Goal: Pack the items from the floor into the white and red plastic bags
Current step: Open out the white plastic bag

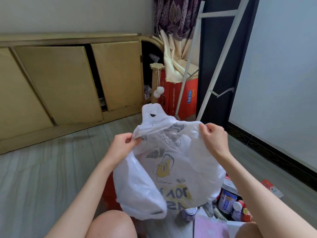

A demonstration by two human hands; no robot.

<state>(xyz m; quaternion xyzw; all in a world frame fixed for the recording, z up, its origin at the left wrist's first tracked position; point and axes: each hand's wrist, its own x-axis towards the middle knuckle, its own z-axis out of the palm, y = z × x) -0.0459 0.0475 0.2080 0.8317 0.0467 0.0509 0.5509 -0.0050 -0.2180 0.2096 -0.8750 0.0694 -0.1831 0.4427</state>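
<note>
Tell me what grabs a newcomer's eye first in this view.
The white plastic bag fills the centre, held up by its rim between the left hand and the right hand. Behind it, a red box stands under a cream curtain; cans and bottles crowd the floor at lower right.

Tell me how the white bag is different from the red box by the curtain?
The white bag is soft, crinkly and partly see-through; the red box is stiff and solid. The left hand and right hand hold the bag up in the air; the box sits on the floor. Both have printing on them.
</note>
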